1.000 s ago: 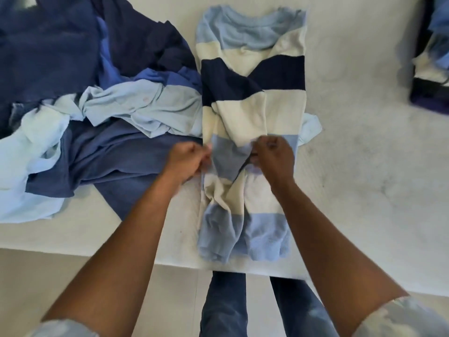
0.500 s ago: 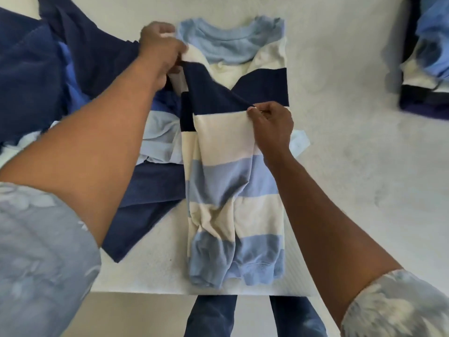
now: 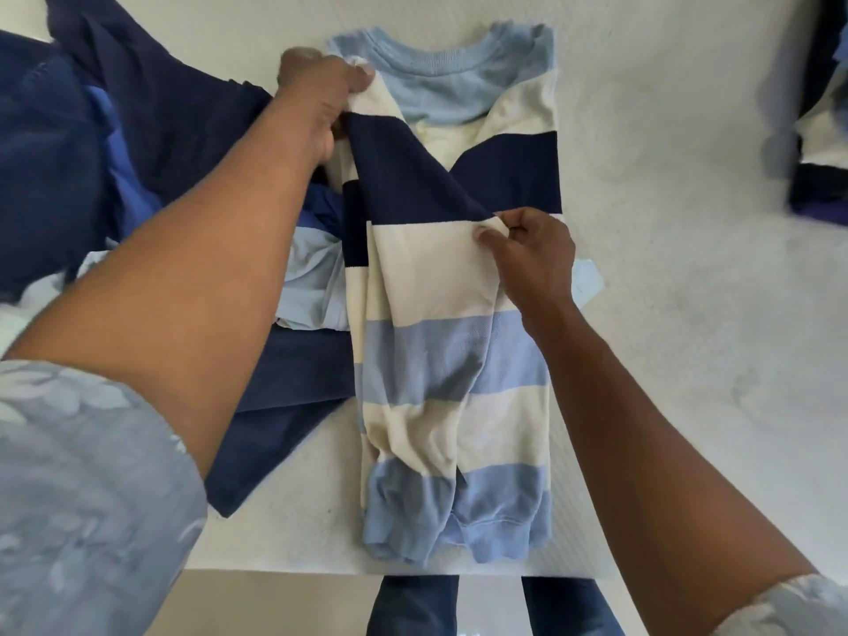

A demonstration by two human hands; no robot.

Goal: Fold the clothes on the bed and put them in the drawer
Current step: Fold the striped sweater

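Two spots on the blue, cream and navy striped sweater [image 3: 440, 351], laid on the white bed [image 3: 688, 314], are held: its shoulder gripped by the left hand [image 3: 316, 94], a fold pinched by the right hand [image 3: 532, 254].

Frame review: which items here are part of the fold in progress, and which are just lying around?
In use: striped sweater; left hand gripping its shoulder; right hand pinching the folded-over cloth; bed beneath.
Lying about: heap of blue clothes on the left; clothes at the right edge.
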